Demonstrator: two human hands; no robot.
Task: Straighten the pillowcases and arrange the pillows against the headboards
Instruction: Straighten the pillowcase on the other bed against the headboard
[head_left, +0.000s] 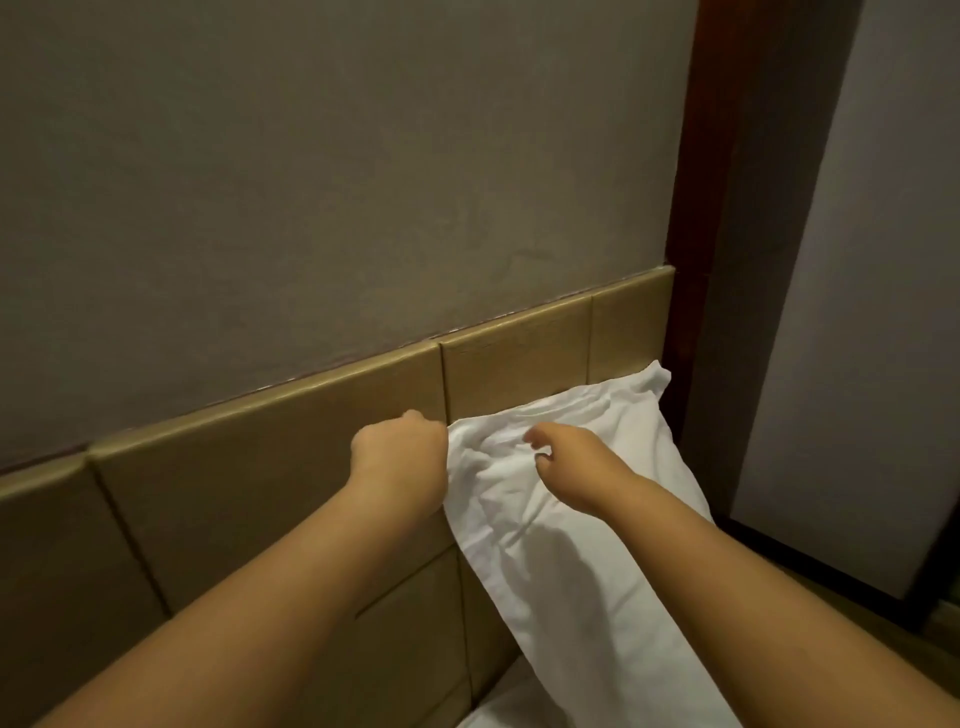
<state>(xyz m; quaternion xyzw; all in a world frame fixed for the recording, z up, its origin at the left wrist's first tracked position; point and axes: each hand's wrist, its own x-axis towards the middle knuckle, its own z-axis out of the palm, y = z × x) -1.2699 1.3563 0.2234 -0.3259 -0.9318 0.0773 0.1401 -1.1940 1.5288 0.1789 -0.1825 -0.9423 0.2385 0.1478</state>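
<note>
Here our left hand (397, 449) grips the upper corner of the white pillow (623, 431), which leans on the tan headboard (260, 467) at three o'clock of that hand. Our right hand (569, 467) curls loosely over the fabric; whether it pinches, we cannot tell.

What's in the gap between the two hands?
A wrinkled bit of the white pillowcase fills the gap between the left hand and the right hand, with the tan headboard behind it. The head view shows this.

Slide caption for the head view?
Left hand grips a corner of the white pillow against the tan padded headboard; right hand poised over it.
</note>
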